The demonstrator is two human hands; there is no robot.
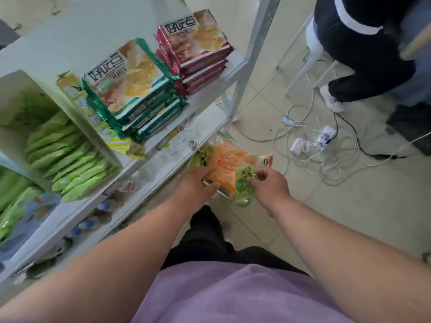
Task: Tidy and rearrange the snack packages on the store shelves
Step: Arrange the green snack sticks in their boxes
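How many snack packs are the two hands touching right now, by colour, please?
Orange pack: 1, touched by the left hand
Green packet: 1, pinched by the right hand
Total: 2

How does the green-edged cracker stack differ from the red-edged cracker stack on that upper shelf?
The green-edged cracker stack has teal-green wrappers; the red-edged cracker stack has dark red ones. The green-edged stack sits nearer the camera, beside the yellow packs; the red-edged stack sits at the shelf's far end by the metal post. The green-edged stack looks more fanned out, the red-edged one squarer. Both lie flat with matching printed lettering.
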